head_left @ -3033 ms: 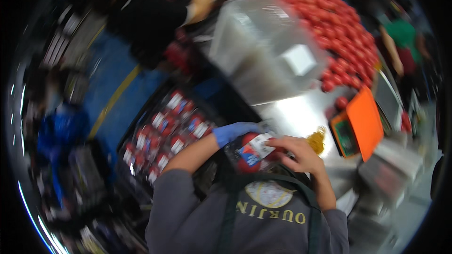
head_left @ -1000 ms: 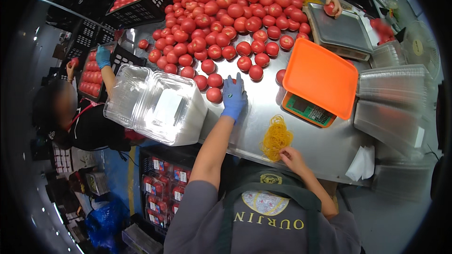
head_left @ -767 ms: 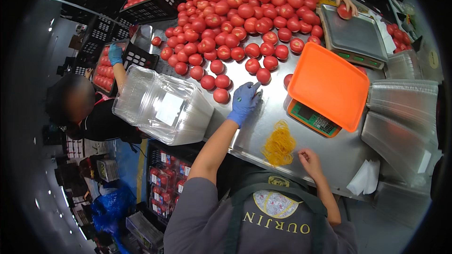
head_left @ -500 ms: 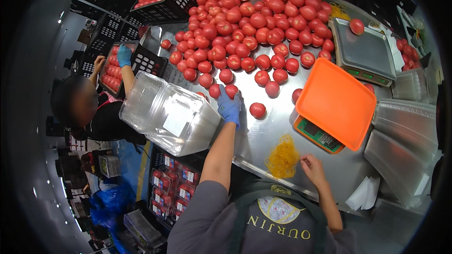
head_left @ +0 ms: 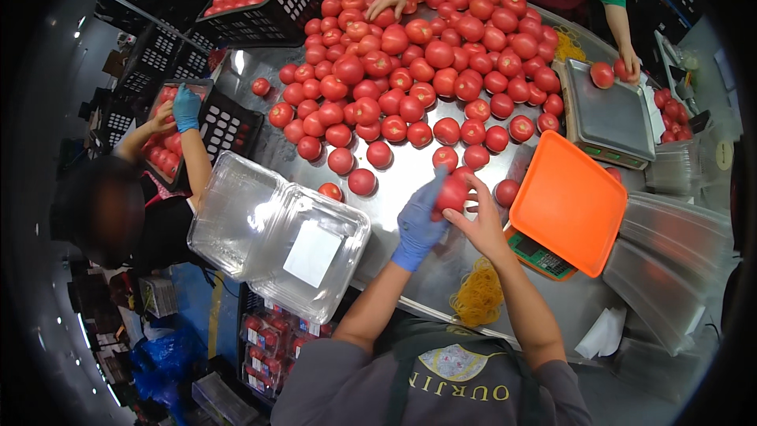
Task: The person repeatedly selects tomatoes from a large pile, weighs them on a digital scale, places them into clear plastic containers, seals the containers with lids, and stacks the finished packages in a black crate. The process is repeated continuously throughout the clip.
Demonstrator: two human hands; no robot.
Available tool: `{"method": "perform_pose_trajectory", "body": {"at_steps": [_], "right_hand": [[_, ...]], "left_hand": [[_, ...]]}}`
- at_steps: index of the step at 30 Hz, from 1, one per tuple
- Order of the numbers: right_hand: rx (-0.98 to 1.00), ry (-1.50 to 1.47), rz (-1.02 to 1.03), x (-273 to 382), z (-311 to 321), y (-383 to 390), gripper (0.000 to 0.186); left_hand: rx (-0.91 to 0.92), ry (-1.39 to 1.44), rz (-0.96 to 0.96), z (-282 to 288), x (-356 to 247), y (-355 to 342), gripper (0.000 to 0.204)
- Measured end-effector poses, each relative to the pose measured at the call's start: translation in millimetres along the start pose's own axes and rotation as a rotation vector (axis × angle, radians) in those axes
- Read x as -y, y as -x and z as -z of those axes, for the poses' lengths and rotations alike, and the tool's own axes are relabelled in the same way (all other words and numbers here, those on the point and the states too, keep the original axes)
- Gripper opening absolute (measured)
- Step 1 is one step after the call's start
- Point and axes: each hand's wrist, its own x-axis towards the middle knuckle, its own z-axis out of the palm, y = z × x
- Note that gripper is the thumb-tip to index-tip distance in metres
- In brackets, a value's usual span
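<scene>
My left hand (head_left: 419, 222), in a blue glove, has its fingers closed on a red tomato (head_left: 452, 194) above the steel table. From the other side my bare right hand (head_left: 482, 221) curls its fingers and thumb round that same tomato. Just behind it another tomato shows in part. To the left lies a clear plastic clamshell box (head_left: 325, 217), lid folded back, a white label in its base. An orange tray (head_left: 569, 201) rests tilted on a scale (head_left: 540, 256) right of my hands. A large pile of tomatoes (head_left: 426, 55) covers the far side.
Yellow rubber bands (head_left: 478, 296) lie near the front edge. Stacked clear lids (head_left: 662, 244) stand at right, near a second scale (head_left: 611, 110). A black crate (head_left: 268, 0) stands far left. One co-worker's hand (head_left: 628, 63) holds a tomato over that scale; another co-worker works at left.
My left hand has moved right from the front of the pile. My right hand has risen from beside the rubber bands to meet it at the tomato. The far co-worker's hands have shifted.
</scene>
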Motion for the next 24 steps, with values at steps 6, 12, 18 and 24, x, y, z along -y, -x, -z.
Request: {"method": "perform_pose_trajectory", "body": {"at_steps": [6,12,18,24], "right_hand": [[-0.517,-0.009,-0.168,-3,71,8,0.059],[-0.701,0.521,-0.213,-90,205,51,0.053],[-0.66,0.569,-0.162,-76,218,67,0.044],[-0.782,0.403,-0.116,-75,216,104,0.034]], "left_hand": [[0.089,0.544,0.112,-42,-46,-13,0.085],[0.373,0.217,-0.47,-131,-124,-47,0.067],[0.586,-0.178,-0.695,-232,-111,-59,0.048],[-0.128,0.226,-0.519,-168,-55,-169,0.043]]}}
